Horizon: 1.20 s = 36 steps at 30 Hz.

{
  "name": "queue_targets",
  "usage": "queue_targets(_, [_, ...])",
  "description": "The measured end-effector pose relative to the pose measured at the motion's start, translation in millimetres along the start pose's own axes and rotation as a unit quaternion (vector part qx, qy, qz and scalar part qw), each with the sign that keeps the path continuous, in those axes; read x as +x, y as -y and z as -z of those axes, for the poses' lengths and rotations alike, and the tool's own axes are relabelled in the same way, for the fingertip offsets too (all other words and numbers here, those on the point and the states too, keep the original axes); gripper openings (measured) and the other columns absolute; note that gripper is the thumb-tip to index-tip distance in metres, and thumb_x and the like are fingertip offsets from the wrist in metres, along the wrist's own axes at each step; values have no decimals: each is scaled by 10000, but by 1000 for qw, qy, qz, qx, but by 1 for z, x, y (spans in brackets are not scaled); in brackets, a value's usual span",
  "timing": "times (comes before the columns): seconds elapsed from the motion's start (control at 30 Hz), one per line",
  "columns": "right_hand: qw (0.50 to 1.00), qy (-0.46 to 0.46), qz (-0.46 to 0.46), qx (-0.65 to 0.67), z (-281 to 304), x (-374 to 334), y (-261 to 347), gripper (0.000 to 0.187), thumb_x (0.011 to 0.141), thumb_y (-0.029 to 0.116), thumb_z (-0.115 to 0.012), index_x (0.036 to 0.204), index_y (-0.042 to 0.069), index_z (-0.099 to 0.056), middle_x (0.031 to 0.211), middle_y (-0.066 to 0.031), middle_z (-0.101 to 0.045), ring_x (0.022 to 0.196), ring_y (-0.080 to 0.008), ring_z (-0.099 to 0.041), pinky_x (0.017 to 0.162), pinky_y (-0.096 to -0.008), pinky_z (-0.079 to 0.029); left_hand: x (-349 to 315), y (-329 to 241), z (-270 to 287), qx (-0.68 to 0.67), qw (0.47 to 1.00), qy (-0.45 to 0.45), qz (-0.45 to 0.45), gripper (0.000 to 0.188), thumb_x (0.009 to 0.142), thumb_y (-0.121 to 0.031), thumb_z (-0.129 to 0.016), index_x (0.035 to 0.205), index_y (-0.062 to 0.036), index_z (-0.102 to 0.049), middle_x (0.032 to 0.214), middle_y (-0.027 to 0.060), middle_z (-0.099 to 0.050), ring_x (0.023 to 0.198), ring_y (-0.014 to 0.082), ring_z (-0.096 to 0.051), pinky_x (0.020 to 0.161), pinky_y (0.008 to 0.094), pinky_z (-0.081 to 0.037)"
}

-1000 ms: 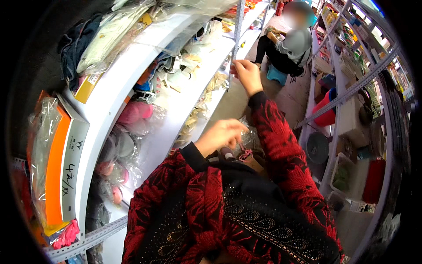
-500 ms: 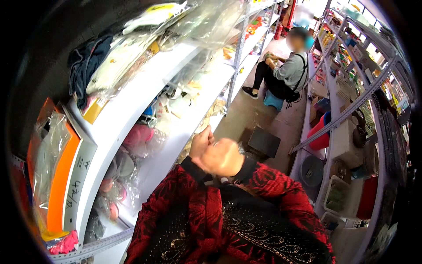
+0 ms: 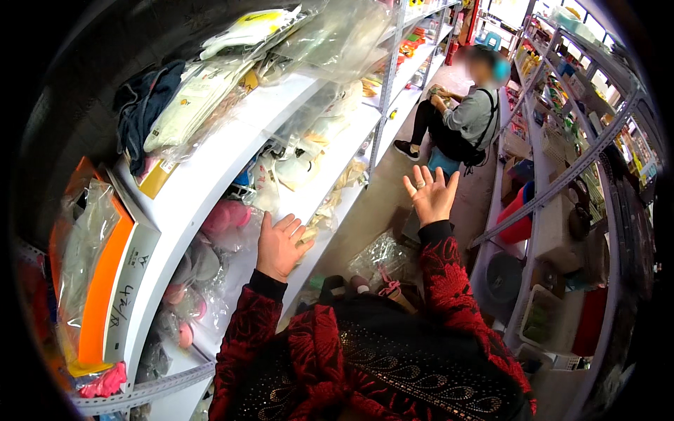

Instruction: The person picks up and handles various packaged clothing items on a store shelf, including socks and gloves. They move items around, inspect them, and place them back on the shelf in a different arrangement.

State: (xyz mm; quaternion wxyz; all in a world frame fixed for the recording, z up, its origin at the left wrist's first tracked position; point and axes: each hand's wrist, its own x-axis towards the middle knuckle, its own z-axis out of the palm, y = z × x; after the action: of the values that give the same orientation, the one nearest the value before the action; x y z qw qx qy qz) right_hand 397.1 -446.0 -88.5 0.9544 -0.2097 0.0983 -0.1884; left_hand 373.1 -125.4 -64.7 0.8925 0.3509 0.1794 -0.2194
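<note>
My left hand (image 3: 279, 247) is held palm up in front of the left shelving, fingers apart and nothing in it. Behind it lie pink slippers in clear plastic (image 3: 226, 217) and pale bagged goods (image 3: 298, 170) on the lower white shelf. My right hand (image 3: 430, 194) is raised over the aisle, palm up with spread fingers, a ring on one of them. It is empty too. Below and between the hands, a crumpled clear plastic bag (image 3: 379, 257) lies on the floor near my feet.
White shelving (image 3: 210, 165) with packed clothing (image 3: 200, 105) runs along the left. An orange-and-white box (image 3: 105, 281) stands at its near end. A person (image 3: 467, 116) sits low in the aisle. The right rack holds a red bucket (image 3: 511, 217) and a grey basin (image 3: 503, 277).
My hands were together in front of me. They have parted, left and right, and opened palm up. The plastic bag on the floor now shows between them.
</note>
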Motion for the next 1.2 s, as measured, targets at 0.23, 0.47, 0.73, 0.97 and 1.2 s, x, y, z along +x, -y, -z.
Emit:
queue_targets(0.23, [986, 43, -162, -1, 44, 4, -38, 437, 882, 507, -444, 1026, 100, -516, 1056, -149, -562, 986, -284, -554, 843, -469, -450, 8, 17, 71, 80, 989, 126, -2, 612, 910, -493, -349, 1231, 27, -387, 1297, 180, -401, 1187, 288, -394, 973, 491, -313])
queue_targets(0.47, [960, 50, -263, -78, 38, 2, -75, 393, 919, 394, -433, 1090, 48, -507, 987, -119, -613, 876, -211, -601, 761, -347, -492, -28, 19, 78, 14, 998, -59, 23, 341, 933, -356, -368, 980, -62, -534, 988, 74, -590, 902, 187, -563, 789, 404, -457])
queue_targets(0.73, [943, 70, -307, -109, 40, 8, -93, 292, 934, 290, -421, 1041, 40, -527, 916, -93, -631, 774, -178, -610, 697, -301, -499, -27, 25, 89, -3, 996, -92, 13, 239, 913, -257, -425, 982, -67, -550, 941, 55, -611, 865, 171, -585, 758, 382, -473])
queue_targets(0.97, [931, 42, -321, -166, 40, 8, -95, 248, 934, 236, -415, 1035, 37, -524, 889, -87, -636, 737, -165, -614, 667, -287, -508, -18, 32, 101, -32, 995, -93, 26, 199, 895, -226, -466, 975, -68, -556, 935, 56, -613, 852, 166, -588, 758, 373, -478])
queue_targets(1.2, [923, 41, -336, -185, 38, 1, -98, 219, 927, 206, -432, 1017, 27, -522, 853, -72, -636, 707, -138, -613, 626, -255, -516, -9, 35, 102, -31, 995, -89, 33, 190, 885, -219, -482, 970, -66, -556, 924, 53, -612, 844, 166, -587, 755, 371, -482])
